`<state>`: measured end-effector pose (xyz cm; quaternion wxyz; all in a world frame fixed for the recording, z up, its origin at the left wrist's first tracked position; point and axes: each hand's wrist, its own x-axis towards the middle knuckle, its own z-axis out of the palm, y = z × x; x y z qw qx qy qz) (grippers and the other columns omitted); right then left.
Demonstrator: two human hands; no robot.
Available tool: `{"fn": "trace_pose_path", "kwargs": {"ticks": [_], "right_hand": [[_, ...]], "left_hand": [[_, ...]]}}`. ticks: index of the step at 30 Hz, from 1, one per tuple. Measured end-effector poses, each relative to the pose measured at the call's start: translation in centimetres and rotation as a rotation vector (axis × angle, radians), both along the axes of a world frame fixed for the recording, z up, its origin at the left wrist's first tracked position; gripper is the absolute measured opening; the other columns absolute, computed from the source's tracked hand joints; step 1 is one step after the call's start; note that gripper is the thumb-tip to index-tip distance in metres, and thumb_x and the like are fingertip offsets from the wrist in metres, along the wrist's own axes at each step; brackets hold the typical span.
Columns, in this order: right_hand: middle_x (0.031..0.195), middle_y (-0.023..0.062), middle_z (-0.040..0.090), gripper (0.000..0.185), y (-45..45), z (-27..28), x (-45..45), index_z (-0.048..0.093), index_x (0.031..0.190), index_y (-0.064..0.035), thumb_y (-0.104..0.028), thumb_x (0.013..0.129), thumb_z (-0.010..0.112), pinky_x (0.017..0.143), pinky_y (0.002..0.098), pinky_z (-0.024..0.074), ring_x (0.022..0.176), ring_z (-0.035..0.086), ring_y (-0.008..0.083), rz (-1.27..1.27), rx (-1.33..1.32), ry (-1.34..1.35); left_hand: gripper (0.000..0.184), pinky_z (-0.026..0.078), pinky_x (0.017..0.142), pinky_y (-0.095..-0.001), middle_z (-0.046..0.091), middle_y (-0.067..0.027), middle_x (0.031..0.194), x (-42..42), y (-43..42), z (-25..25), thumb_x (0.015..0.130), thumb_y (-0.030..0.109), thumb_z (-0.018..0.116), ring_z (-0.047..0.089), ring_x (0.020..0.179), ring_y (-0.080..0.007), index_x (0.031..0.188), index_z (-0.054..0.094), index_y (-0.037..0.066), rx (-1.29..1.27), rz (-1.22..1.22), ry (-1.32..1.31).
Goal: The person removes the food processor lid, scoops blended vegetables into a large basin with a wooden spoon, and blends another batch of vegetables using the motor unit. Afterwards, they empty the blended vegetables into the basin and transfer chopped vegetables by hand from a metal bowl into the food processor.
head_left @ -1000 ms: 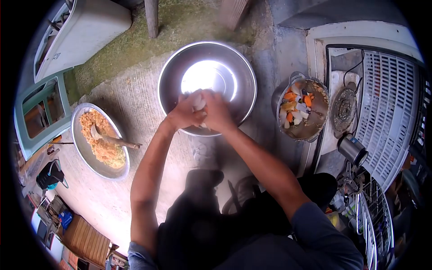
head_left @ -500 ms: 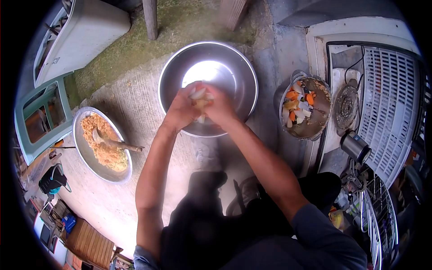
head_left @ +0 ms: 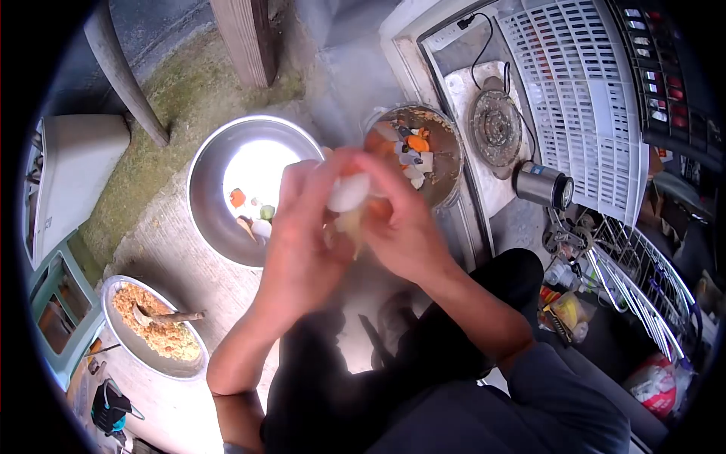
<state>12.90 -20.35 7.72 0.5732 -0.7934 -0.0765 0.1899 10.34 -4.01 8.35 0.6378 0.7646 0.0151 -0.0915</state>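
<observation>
My left hand (head_left: 306, 234) and my right hand (head_left: 404, 231) are cupped together, with pale, translucent vegetable pieces (head_left: 349, 194) between the fingers. Both are blurred by motion and held above the gap between the steel basin and the pot. Left of them stands the steel basin (head_left: 206, 204), in which a few orange, green and whitish vegetable pieces (head_left: 261, 227) lie at the bottom. Just beyond my right hand is a metal pot (head_left: 448, 170) with orange and white vegetable chunks (head_left: 417, 144) inside, partly hidden by my fingers.
An oval metal bowl (head_left: 113, 318) of orange crumbly food, with a wooden-handled spoon (head_left: 178, 318), sits on the floor at lower left. At right are a burner plate (head_left: 495, 125), a steel tumbler (head_left: 541, 185), a white plastic crate (head_left: 567, 98) and a wire rack (head_left: 635, 280).
The view has turned, shifting the basin and pot leftward. My cupped hands have moved from over the basin toward the pot, still holding pale pieces. Vegetable pieces now show in the basin.
</observation>
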Motion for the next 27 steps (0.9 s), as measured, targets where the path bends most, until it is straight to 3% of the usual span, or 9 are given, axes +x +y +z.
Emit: {"fn": "trace_pose_path", "kwargs": {"ticks": [7, 10, 11, 13, 16, 18, 20, 22, 27], "right_hand": [[0.136, 0.0168, 0.053, 0.077, -8.5, 0.4, 2.4, 0.044, 0.152, -0.0083, 0.016, 0.079, 0.055, 0.107, 0.0353, 0.0462, 0.131, 0.054, 0.0313, -0.094, -0.202, 0.028], [0.146, 0.0222, 0.048, 0.079, -9.4, -0.1, 3.0, 0.038, 0.154, -0.0026, 0.015, 0.08, 0.055, 0.105, 0.0388, 0.0493, 0.132, 0.053, 0.0344, -0.067, -0.349, -0.031], [0.149, 0.0235, 0.046, 0.078, -9.5, 0.0, 3.0, 0.037, 0.154, -0.0007, 0.015, 0.08, 0.055, 0.104, 0.0395, 0.0498, 0.131, 0.054, 0.0354, -0.042, -0.443, -0.057], [0.152, 0.0294, 0.043, 0.072, -9.0, 0.9, 3.0, 0.037, 0.152, 0.0059, 0.013, 0.082, 0.054, 0.102, 0.0421, 0.0514, 0.125, 0.058, 0.0406, -0.036, -0.474, -0.027], [0.141, 0.0299, 0.054, 0.069, -9.8, -0.5, 3.0, 0.04, 0.151, 0.0042, 0.012, 0.084, 0.053, 0.098, 0.0458, 0.0524, 0.115, 0.063, 0.0429, 0.055, -0.6, -0.263], [0.124, 0.0266, 0.064, 0.056, -9.4, 0.1, 3.3, 0.053, 0.141, 0.0009, 0.011, 0.086, 0.054, 0.088, 0.0496, 0.0522, 0.106, 0.066, 0.043, -0.001, -0.633, -0.153], [0.109, 0.016, 0.066, 0.053, -9.9, -1.4, 3.5, 0.062, 0.137, -0.005, 0.013, 0.088, 0.059, 0.075, 0.033, 0.0542, 0.086, 0.067, 0.025, -0.035, -0.662, -0.391], [0.104, 0.0113, 0.061, 0.044, -9.2, -1.2, 3.6, 0.067, 0.13, -0.0038, 0.011, 0.088, 0.063, 0.069, 0.0278, 0.0518, 0.079, 0.062, 0.0171, -0.102, -0.652, -0.434], [0.104, 0.0084, 0.062, 0.038, -3.7, -0.1, 1.7, 0.069, 0.124, -0.0023, 0.01, 0.088, 0.063, 0.072, 0.0254, 0.0513, 0.081, 0.062, 0.0145, 0.003, -0.226, -0.314]], "left_hand": [[0.09, 0.049, 0.105, -0.0353, 0.044, -0.0173, 0.139, 4.4, -7.6, -4.0, 0.072, -0.018, 0.061, 0.048, 0.132, -0.0337, 0.155, 0.045, 0.013, -0.18, -0.184, -0.13], [0.093, 0.044, 0.113, -0.0398, 0.035, -0.0228, 0.155, 4.9, -8.0, -4.1, 0.072, -0.014, 0.063, 0.038, 0.144, -0.0396, 0.158, 0.04, 0.013, 0.087, -0.225, -0.136], [0.092, 0.032, 0.122, -0.0436, 0.021, -0.0263, 0.166, 5.1, -7.9, -3.8, 0.072, -0.01, 0.063, 0.023, 0.154, -0.0431, 0.159, 0.037, 0.008, 0.173, -0.3, -0.104], [0.092, 0.023, 0.125, -0.0476, 0.019, -0.026, 0.167, 4.5, -8.6, -5.6, 0.073, -0.01, 0.061, 0.018, 0.155, -0.0435, 0.159, 0.034, 0.005, 0.234, -0.309, -0.159], [0.092, 0.014, 0.125, -0.0568, 0.019, -0.0243, 0.168, 3.7, -9.2, -5.9, 0.075, -0.011, 0.057, 0.014, 0.156, -0.0447, 0.161, 0.026, 0.002, 0.319, -0.321, -0.264], [0.092, 0.013, 0.124, -0.0597, 0.021, -0.0236, 0.167, 3.3, -9.1, -6.4, 0.076, -0.012, 0.057, 0.015, 0.156, -0.0452, 0.162, 0.024, 0.002, 0.312, -0.269, -0.354], [0.085, 0.026, 0.123, -0.0528, 0.032, -0.0235, 0.161, 2.5, -8.5, -6.2, 0.074, -0.015, 0.057, 0.028, 0.151, -0.0453, 0.155, 0.037, 0.001, 0.2, -0.19, -0.428], [0.076, 0.038, 0.116, -0.0497, 0.042, -0.0218, 0.153, 1.7, -6.5, -5.9, 0.073, -0.016, 0.059, 0.041, 0.141, -0.044, 0.147, 0.048, 0.001, 0.136, -0.115, -0.486], [0.054, 0.043, 0.107, -0.0432, 0.055, -0.0173, 0.141, -3.0, 2.6, -9.0, 0.082, -0.011, 0.062, 0.053, 0.126, -0.0357, 0.133, 0.062, 0.004, 0.483, 0.315, -0.393]]}}
